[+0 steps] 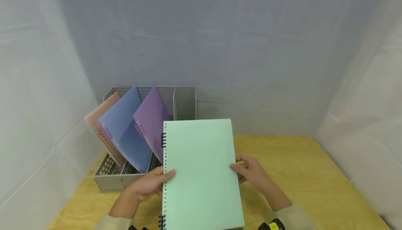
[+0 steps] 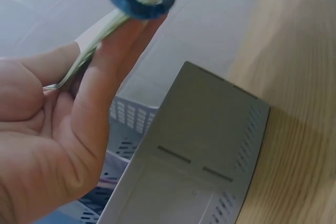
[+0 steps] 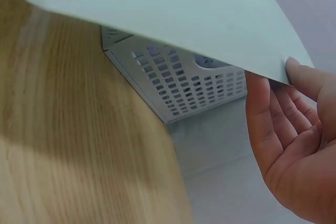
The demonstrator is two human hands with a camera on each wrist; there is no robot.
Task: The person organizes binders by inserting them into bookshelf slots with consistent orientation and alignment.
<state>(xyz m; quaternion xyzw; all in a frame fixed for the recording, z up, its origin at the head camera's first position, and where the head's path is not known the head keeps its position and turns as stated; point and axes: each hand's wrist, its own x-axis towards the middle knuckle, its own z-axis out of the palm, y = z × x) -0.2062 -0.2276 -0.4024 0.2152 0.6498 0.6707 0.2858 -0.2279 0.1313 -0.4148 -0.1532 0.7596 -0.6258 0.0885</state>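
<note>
A mint-green notebook [image 1: 201,174] with dark binding rings [image 1: 163,140] along its left edge is held up in front of the body, over the table. My left hand [image 1: 150,184] grips its bound edge, thumb on the cover and fingers behind. At the opposite edge, my right hand [image 1: 251,172] pinches the notebook between thumb and fingers. In the left wrist view a blue ring [image 2: 136,9] of the binding shows near the fingertips. Behind the notebook stands a grey file organizer [image 1: 108,183], partly hidden by it.
Leaning in the organizer's slots are a peach notebook [image 1: 105,109], a blue notebook [image 1: 125,118] and a purple notebook [image 1: 152,115]. The wooden table [image 1: 292,174] stretches to the right. Pale sheeting [image 1: 251,48] surrounds the back and sides.
</note>
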